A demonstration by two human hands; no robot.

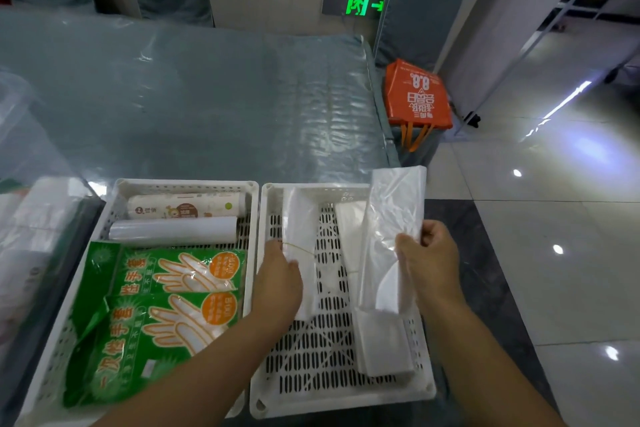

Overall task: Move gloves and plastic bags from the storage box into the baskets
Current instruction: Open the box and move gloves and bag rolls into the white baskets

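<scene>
While both forearms reach in from the bottom of the frame, two white perforated baskets sit side by side in the lower centre. The left hand (pixel 278 279) lies in the right basket (pixel 346 392), its fingers curled down onto a flat folded stack of clear plastic bags (pixel 299 229) that runs along the basket's left inner wall; whether the thumb is pinching the stack cannot be told. The right hand (pixel 427 262) is at the basket's right side, thumb and fingers pinching the edge of a long bundle of clear plastic bags (pixel 394 218) that stands tilted, its top rising past the basket's far rim and its lower end inside the basket. Another folded white stack (pixel 382 345) lies on the basket floor at lower right, just below that bundle. The left basket (pixel 114 198) holds two green packets of disposable gloves (pixel 166 319), overlapping, in its near half, and two rolls at its far end: a printed roll (pixel 185 206) and a plain clear roll (pixel 173 230) just in front of it. At the left edge of the frame, a clear storage box (pixel 31 225) shows blurred white contents. Behind the baskets stretches a grey-blue surface under clear plastic sheeting (pixel 207 97). At upper right, an orange tote bag (pixel 417 95) rests on a chair, near a green exit sign (pixel 360 3) on the wall.
</scene>
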